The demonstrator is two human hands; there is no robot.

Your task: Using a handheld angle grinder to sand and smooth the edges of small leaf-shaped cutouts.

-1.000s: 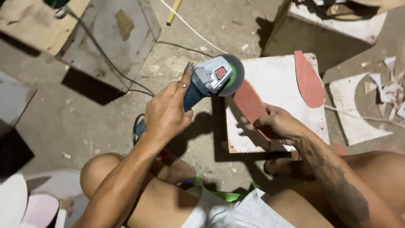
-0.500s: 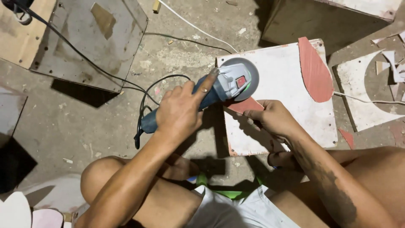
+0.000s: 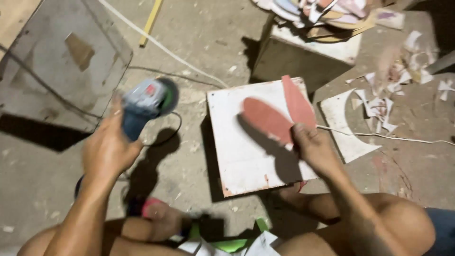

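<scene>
Dusty concrete floor (image 3: 189,47); left hand (image 3: 108,148) grips a grinder (image 3: 144,106); right hand (image 3: 315,149) pinches a red sole (image 3: 266,119) on the white board (image 3: 237,156).

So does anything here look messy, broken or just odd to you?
Yes. Torn white scraps lie scattered on the floor at right, beside a white sheet with a curved piece cut away. The left hand holds the angle grinder off to one side, apart from the white board, where the right hand pins a red sole-shaped piece.
</scene>
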